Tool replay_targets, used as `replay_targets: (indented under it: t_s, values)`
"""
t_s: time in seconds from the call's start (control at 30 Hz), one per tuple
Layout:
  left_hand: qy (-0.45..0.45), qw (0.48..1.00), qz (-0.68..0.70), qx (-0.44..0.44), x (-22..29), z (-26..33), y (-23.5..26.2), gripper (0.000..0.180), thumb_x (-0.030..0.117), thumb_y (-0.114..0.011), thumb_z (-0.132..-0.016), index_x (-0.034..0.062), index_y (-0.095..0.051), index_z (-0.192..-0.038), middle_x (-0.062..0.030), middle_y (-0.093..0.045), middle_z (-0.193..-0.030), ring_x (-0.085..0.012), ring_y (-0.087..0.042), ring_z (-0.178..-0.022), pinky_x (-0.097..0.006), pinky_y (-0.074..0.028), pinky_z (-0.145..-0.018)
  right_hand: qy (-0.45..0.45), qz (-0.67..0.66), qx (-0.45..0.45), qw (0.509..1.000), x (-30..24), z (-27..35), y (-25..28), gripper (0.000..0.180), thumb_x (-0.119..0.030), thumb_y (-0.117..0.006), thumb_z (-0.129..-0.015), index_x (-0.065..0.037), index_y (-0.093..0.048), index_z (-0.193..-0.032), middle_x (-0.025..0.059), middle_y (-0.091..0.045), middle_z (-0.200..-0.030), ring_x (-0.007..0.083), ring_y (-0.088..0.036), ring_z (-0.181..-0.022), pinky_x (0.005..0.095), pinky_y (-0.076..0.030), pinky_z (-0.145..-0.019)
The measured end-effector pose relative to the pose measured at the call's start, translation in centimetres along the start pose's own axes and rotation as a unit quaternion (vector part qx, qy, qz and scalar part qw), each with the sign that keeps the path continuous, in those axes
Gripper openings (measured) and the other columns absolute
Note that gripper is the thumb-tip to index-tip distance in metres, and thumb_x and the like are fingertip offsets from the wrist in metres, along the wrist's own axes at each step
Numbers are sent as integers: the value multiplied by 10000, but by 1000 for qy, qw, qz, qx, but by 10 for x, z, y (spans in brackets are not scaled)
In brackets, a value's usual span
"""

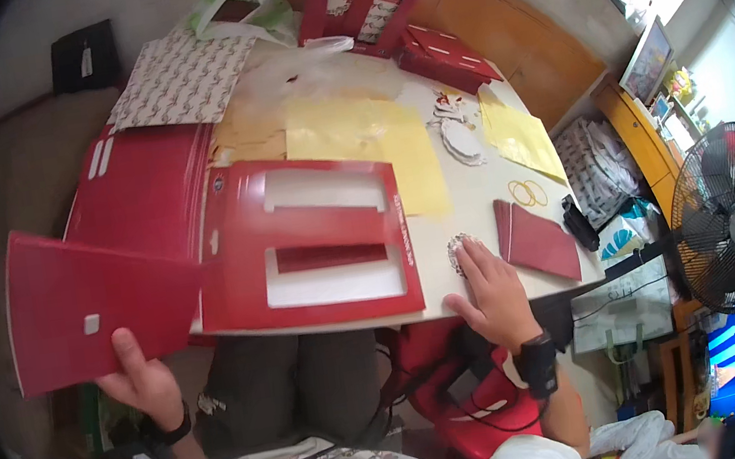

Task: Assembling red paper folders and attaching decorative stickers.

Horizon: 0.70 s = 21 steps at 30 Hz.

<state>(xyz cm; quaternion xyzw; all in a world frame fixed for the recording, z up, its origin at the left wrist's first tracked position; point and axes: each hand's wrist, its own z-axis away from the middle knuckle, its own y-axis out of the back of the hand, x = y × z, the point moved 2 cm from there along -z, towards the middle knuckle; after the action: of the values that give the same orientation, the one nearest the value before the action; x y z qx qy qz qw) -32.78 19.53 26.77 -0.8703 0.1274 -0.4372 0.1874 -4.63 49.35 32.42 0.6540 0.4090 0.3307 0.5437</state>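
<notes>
Cluttered table [468,206] — red cut-out card [308,242], yellow sheets [373,135]

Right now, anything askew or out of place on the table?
Yes. The red card sheet with cut-out windows overhangs the table's near edge, and its flap, held by the left hand, hangs off the table entirely.

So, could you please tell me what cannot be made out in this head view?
- Small round white piece: mostly covered by the right hand; its pattern is hidden.
- Left hand: fingers hidden behind the red card flap it holds.
- White cut-outs at mid-table: too small to tell their shapes.
- Table: its near edge hides what lies beneath.
</notes>
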Motion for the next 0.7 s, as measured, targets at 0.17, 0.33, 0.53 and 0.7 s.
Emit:
replay_targets:
  t_s: [0.17,0.33,0.53,0.7]
  values:
    - [-40,995,-16,-85,25,36,8,466,58,-539,-865,-16,-340,-1279,-143,-411,-1271,-238,-454,-1104,-362,-394,-925,15,27,65,997,-30,36,1,574,-319,-638,-768,-27,-462,-1230,137,-447,-1293,293,-434,-1190,395,-394,-910]
    - [-119,964,7,-237,46,62,25,513,47,-531,-848,2,-295,-1301,-129,-410,-1253,-226,-440,-1100,-367,-365,-935,46,-58,198,977,-35,54,-3,358,23,-583,-701,-69,-604,-1047,100,-574,-959,268,-579,-858,355,-481,-710]
    - [83,956,70,-274,68,87,-15,491,42,-560,-837,-9,-311,-1258,-124,-465,-1162,-187,-463,-1046,-324,-362,-918,71,11,424,903,-75,79,37,415,52,-584,-657,-90,-645,-1042,50,-382,-658,215,-431,-575,342,-391,-521]
    - [189,907,147,-347,94,101,-45,605,14,-537,-833,11,-201,-1336,-130,-429,-1228,-180,-436,-1109,-331,-354,-948,166,26,491,855,-149,83,62,469,28,-617,-603,-119,-664,-1046,-14,-400,-641,142,-446,-566,289,-363,-516]
